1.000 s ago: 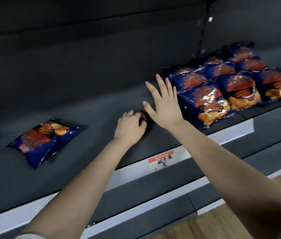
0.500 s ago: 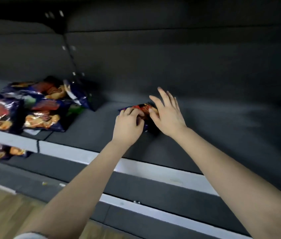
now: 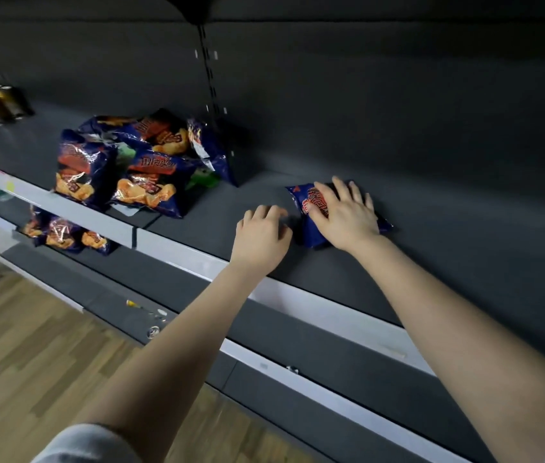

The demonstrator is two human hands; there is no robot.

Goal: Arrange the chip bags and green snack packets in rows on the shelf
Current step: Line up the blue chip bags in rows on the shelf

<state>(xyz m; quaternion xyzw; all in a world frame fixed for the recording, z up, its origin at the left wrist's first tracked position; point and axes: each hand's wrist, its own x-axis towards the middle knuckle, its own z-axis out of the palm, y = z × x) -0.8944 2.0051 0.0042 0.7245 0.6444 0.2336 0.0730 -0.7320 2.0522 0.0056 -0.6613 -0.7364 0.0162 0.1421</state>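
Since half a second ago the left hand (image 3: pixel 261 235) has come off the single chip bag (image 3: pixel 305 199); it rests beside it on the shelf (image 3: pixel 465 235), fingers loosely bent, holding nothing. The right hand (image 3: pixel 346 217) lies over the bag, fingers spread and fairly straight, pressing rather than gripping. That bag lies flat, well apart from the jumbled pile of chip bags (image 3: pixel 137 168) at left, where a green snack packet (image 3: pixel 206 178) peeks out. Settling this bag seems the step in hand; the next move probably calls for reaching left into the pile.
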